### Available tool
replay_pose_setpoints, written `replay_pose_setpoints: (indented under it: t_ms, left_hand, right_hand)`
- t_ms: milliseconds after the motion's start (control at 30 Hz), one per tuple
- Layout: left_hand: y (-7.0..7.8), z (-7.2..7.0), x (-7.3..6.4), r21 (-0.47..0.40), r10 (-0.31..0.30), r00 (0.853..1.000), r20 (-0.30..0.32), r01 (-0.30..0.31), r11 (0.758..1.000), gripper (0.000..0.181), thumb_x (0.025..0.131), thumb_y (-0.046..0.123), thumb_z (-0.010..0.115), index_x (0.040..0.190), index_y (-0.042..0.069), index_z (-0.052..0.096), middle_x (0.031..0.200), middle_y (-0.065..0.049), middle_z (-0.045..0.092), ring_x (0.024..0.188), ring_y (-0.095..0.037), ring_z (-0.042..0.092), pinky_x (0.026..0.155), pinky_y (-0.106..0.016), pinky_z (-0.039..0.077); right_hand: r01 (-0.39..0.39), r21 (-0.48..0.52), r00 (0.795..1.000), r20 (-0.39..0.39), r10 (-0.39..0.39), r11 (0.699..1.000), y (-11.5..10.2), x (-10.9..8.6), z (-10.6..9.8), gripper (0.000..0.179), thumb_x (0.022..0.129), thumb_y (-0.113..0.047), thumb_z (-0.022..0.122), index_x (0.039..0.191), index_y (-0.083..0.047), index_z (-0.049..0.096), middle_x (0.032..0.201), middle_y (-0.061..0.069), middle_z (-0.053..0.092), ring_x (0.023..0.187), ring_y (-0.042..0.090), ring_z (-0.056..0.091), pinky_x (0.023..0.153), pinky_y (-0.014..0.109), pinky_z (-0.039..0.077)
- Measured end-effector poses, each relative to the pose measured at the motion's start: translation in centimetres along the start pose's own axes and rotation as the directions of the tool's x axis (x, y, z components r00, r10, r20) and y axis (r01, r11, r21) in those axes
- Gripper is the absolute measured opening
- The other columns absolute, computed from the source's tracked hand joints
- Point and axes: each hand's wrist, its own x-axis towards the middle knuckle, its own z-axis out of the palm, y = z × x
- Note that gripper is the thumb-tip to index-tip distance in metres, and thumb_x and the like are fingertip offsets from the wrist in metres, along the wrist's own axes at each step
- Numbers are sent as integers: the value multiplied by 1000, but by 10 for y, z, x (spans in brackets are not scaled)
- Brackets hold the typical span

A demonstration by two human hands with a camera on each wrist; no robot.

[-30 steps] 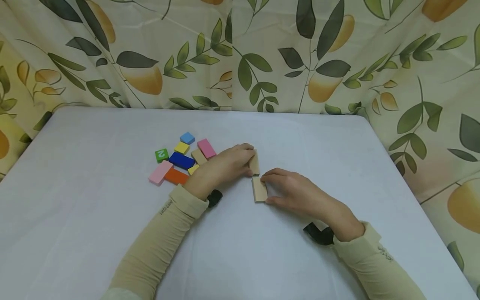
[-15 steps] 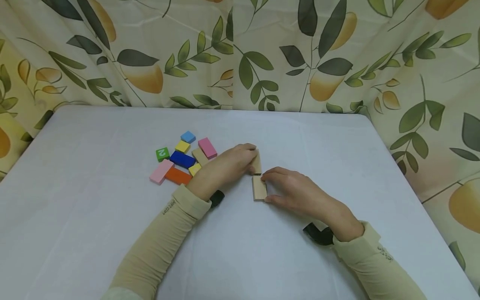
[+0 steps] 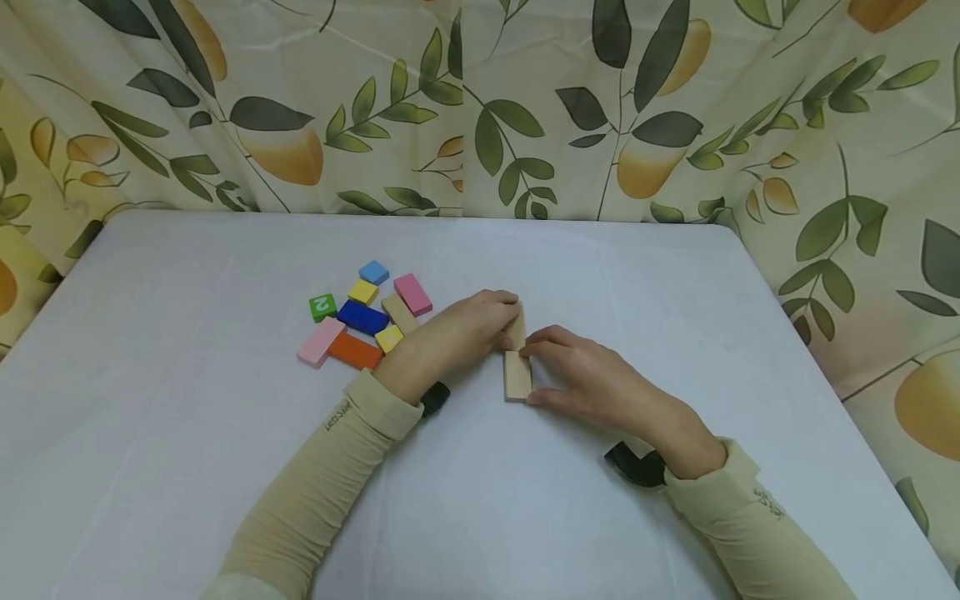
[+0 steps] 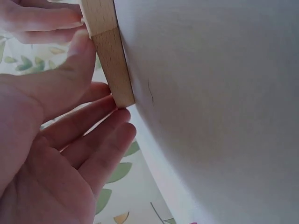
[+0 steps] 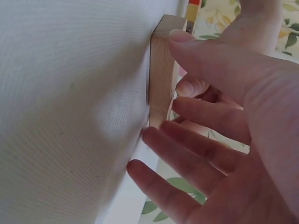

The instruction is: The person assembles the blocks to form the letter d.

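Two plain wooden rectangular blocks lie end to end on the white table, their short ends meeting. My left hand (image 3: 472,333) holds the far block (image 3: 517,327) between thumb and fingers, partly covering it in the head view. With thumb and fingertips, my right hand (image 3: 592,383) grips the near block (image 3: 517,379) from its right side. Seen from the left wrist, the far block (image 4: 113,65) forms one line with the near block (image 4: 99,16), a thin seam between them. In the right wrist view, the thumb presses by the end of the near block (image 5: 161,70), other fingers spread along it.
Left of the hands lies a loose group of blocks: dark blue (image 3: 362,317), orange (image 3: 356,351), light pink (image 3: 321,342), bright pink (image 3: 413,293), light blue (image 3: 373,272), a green numbered one (image 3: 322,307), yellow and wooden ones. A patterned curtain (image 3: 555,108) hangs behind the table (image 3: 187,433).
The small gap between the two wooden blocks has closed. The far block has shifted slightly right, and my right hand has edged forward with the near block.
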Motion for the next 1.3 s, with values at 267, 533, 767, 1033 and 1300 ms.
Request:
replay_pose_setpoints:
  t_ms: [267, 533, 767, 1033, 1300]
  left_hand:
    - [-2, -1, 1, 17, 19, 1000, 7, -19, 1000, 50, 97, 29, 62, 141, 7, 53, 154, -10, 44, 145, -25, 39, 119, -37, 33]
    - [-3, -4, 4, -48, 17, 1000, 22, -16, 999, 28, 96, 26, 65, 118, 8, 64, 153, -11, 46, 144, -25, 41, 119, -38, 34]
    - [-5, -3, 5, -78, 41, 999, 32, -38, 996, 23, 96, 25, 66, 110, 8, 64, 152, -14, 45, 143, -27, 41, 119, -39, 33]
    - [-10, -7, -1, -59, -8, 998, 67, 12, 998, 40, 101, 18, 56, 140, 9, 52, 157, -6, 39, 147, -22, 36, 120, -37, 31]
    - [-11, -6, -6, -24, 1, 999, 51, 0, 1000, 41, 107, 14, 41, 147, 8, 46, 153, -7, 44, 145, -21, 39, 120, -35, 32]
  right_hand:
    - [31, 37, 998, 44, -33, 999, 1, 1, -1, 58, 85, -20, 79, 135, -1, 57, 147, 11, 49, 132, 28, 53, 102, 44, 50]
    - [64, 53, 995, 67, -67, 997, 2, 2, -3, 62, 86, -20, 76, 140, -1, 53, 151, 10, 45, 137, 27, 48, 106, 44, 47]
    - [68, 72, 993, 88, -74, 995, 2, 1, -1, 62, 88, -17, 73, 143, -1, 49, 155, 11, 42, 141, 29, 44, 110, 46, 43]
    - [44, 76, 993, 109, -52, 996, 3, 1, 2, 61, 89, -17, 73, 142, 2, 49, 155, 10, 41, 141, 30, 44, 109, 47, 44]
    - [35, 42, 991, 127, -40, 999, -1, 1, 1, 62, 89, -19, 72, 143, 1, 49, 156, 9, 41, 142, 29, 43, 110, 47, 43]
